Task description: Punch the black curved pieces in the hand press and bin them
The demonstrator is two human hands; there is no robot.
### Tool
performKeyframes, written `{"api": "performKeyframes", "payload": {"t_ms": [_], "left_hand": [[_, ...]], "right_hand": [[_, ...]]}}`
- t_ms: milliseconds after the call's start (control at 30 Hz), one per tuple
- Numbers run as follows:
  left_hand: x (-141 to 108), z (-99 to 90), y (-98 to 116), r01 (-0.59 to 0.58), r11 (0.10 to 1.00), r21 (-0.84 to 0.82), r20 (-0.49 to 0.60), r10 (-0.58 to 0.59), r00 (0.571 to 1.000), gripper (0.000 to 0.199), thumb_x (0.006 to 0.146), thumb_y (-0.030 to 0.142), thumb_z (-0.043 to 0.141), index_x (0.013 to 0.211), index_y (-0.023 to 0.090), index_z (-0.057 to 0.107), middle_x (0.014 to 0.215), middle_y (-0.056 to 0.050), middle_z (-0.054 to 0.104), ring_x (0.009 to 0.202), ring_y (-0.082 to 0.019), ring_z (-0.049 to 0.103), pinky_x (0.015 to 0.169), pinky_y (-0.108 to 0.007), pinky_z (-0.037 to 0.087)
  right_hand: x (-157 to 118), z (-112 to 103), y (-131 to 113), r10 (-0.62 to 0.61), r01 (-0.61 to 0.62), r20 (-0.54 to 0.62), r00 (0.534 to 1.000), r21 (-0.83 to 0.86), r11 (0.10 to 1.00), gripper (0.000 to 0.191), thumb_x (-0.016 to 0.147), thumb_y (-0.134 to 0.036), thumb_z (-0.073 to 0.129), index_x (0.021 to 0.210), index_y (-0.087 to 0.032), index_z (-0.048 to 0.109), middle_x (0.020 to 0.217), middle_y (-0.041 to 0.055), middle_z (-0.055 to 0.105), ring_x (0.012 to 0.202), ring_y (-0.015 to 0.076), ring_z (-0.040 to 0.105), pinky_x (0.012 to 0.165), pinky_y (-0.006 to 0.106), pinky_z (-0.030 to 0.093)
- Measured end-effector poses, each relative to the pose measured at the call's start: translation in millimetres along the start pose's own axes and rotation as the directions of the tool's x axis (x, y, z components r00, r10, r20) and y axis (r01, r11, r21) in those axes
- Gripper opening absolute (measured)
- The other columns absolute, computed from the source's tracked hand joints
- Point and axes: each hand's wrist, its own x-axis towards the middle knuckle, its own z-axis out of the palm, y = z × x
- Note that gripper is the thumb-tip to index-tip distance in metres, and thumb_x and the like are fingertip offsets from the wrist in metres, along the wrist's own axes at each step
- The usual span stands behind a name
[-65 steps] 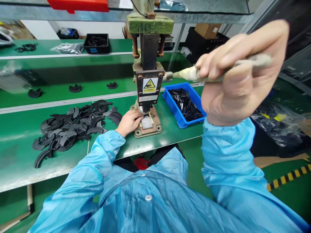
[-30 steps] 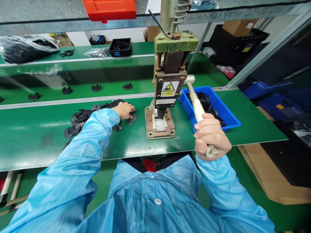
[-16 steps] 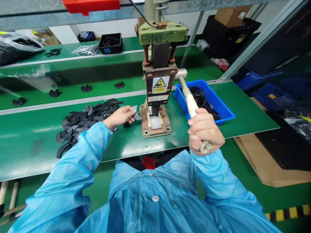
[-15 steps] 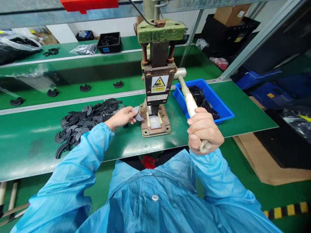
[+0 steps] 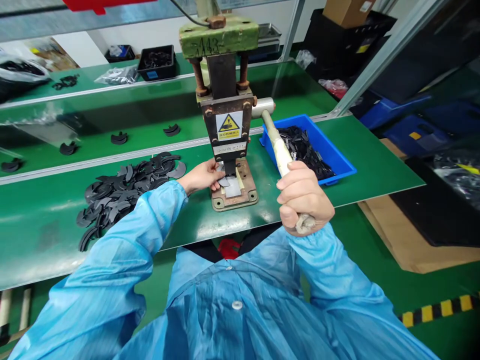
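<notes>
Between the thumb and fingers of my left hand (image 5: 205, 176) is a dark curved plastic piece (image 5: 224, 182), held at the base of a hand press (image 5: 225, 120). The piece lies close under the ram, over the left side of the base plate (image 5: 243, 196); whether it touches the plate I cannot tell. My right hand (image 5: 305, 199) is wrapped round the lower end of the press lever (image 5: 279, 150), whose tip is bound in pale wrapping. Left of my left hand, a loose pile of similar curved pieces (image 5: 120, 192) covers part of the green table (image 5: 187, 220).
A blue bin (image 5: 339, 172) of black parts stands right of the press, behind the lever. Several curved pieces (image 5: 119, 138) sit spaced along the green strip behind. Farther back are a black tray (image 5: 157, 62) and clear plastic bags (image 5: 118, 75).
My left hand has carried the curved piece rightward from beside the press to beneath its ram. My right hand stays on the lever. The whole view has shifted slightly.
</notes>
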Motion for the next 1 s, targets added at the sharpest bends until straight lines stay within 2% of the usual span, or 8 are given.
{"api": "performKeyframes", "payload": {"t_ms": [100,300,400,533,667,767,900,1000], "left_hand": [[2.3,-1.0,9.5,0.039,0.997,0.071,0.005,-0.039,0.999,0.023,0.094,0.016,0.083,0.103,0.018,0.062,0.064,0.004,0.067,0.045,-0.012,0.063,0.048,-0.023,0.050],[11.1,-1.0,16.8,0.116,0.985,0.131,0.022,-0.120,0.993,0.027,0.087,0.025,0.092,0.093,0.019,0.066,0.055,0.005,0.061,0.041,-0.011,0.057,0.043,-0.021,0.043],[11.2,0.4,19.5,0.156,0.979,0.134,0.018,-0.160,0.987,0.030,0.085,0.023,0.093,0.091,0.020,0.065,0.055,0.005,0.061,0.040,-0.010,0.054,0.042,-0.021,0.042],[4.0,4.5,15.3,0.155,0.987,0.050,-0.039,-0.153,0.987,0.031,0.090,0.022,0.089,0.096,0.021,0.058,0.058,0.005,0.062,0.043,-0.010,0.058,0.046,-0.021,0.047],[-4.6,10.3,2.1,0.191,0.981,-0.039,-0.062,-0.193,0.979,0.028,0.102,0.036,0.077,0.094,0.021,0.054,0.060,0.002,0.064,0.047,-0.012,0.064,0.049,-0.021,0.051],[-6.9,12.4,-1.0,0.221,0.975,-0.014,-0.056,-0.222,0.974,0.027,0.102,0.037,0.076,0.092,0.020,0.058,0.062,0.001,0.066,0.045,-0.011,0.062,0.044,-0.020,0.045],[-2.3,8.7,5.1,0.241,0.970,0.042,-0.057,-0.238,0.970,0.027,0.098,0.033,0.079,0.085,0.021,0.060,0.054,0.004,0.058,0.041,-0.010,0.055,0.041,-0.019,0.036],[0.7,6.3,6.4,0.282,0.959,0.036,-0.026,-0.281,0.959,0.028,0.094,0.034,0.083,0.084,0.022,0.059,0.052,0.005,0.055,0.040,-0.010,0.052,0.040,-0.019,0.033]], "right_hand": [[-0.8,0.3,-0.8,0.010,-0.010,-0.005,1.000,-0.007,1.000,0.023,0.092,-0.031,0.075,0.075,-0.024,0.060,0.071,-0.0042,0.068,0.084,0.0173,0.073,0.105,0.054,0.061],[-2.4,-0.2,-1.2,0.017,-0.017,-0.005,1.000,0.018,1.000,0.021,0.094,-0.031,0.073,0.077,-0.024,0.061,0.073,-0.0037,0.069,0.085,0.0179,0.073,0.106,0.055,0.061],[-2.7,-0.3,0.2,0.002,-0.002,-0.009,1.000,0.009,1.000,0.021,0.092,-0.030,0.073,0.076,-0.024,0.061,0.072,-0.0039,0.069,0.083,0.0180,0.073,0.104,0.055,0.061],[-2.6,-1.4,1.0,0.010,-0.010,-0.005,1.000,-0.017,1.000,0.021,0.090,-0.032,0.074,0.076,-0.025,0.061,0.071,-0.0046,0.069,0.082,0.0182,0.073,0.104,0.055,0.062],[-2.6,-2.4,-1.0,0.048,-0.047,0.016,0.999,-0.040,0.998,0.019,0.091,-0.034,0.074,0.077,-0.028,0.062,0.070,-0.0054,0.069,0.083,0.0199,0.074,0.105,0.058,0.061],[-2.4,-1.1,-2.6,0.053,-0.053,-0.010,0.999,-0.050,0.997,0.021,0.091,-0.036,0.074,0.076,-0.029,0.061,0.068,-0.0059,0.068,0.080,0.0202,0.073,0.104,0.059,0.062],[-2.6,0.1,-2.1,0.054,-0.055,-0.015,0.998,-0.050,0.997,0.022,0.092,-0.036,0.072,0.076,-0.028,0.061,0.068,-0.0051,0.068,0.080,0.0194,0.073,0.104,0.058,0.062],[-2.8,-0.4,-0.1,0.011,-0.011,-0.010,1.000,-0.040,0.999,0.022,0.092,-0.034,0.073,0.076,-0.026,0.060,0.069,-0.0048,0.068,0.081,0.0177,0.073,0.104,0.055,0.062]]}}
